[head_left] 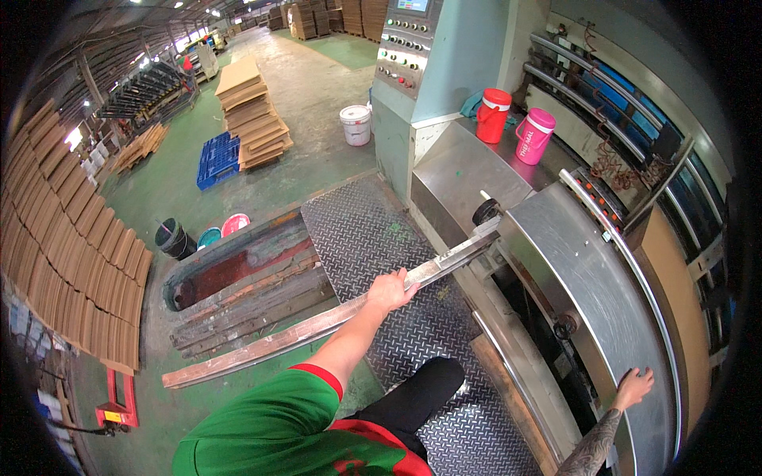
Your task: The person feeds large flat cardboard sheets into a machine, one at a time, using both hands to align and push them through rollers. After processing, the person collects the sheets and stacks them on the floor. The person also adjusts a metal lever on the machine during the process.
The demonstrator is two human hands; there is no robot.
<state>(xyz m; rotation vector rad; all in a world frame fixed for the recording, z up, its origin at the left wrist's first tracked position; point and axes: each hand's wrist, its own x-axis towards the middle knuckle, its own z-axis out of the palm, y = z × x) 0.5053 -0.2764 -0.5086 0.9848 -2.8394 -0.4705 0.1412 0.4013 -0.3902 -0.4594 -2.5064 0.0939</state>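
A long, narrow bar, stained and worn, slants from the floor side at the lower left up to the machine. My left hand is wrapped round it past its middle. The bar's far end reaches a black knob at the machine's corner; whether it touches there I cannot tell. On the machine's curved steel cover rests my right hand, fingers apart and nothing held. Under the bar lie a diamond-plate step and a stained trough with several long strips beside it.
A red jug and a pink jug stand on the steel ledge below the control panel. A white bucket, a blue pallet and stacked cardboard are farther off. More cardboard rises at left, beside a red pallet jack.
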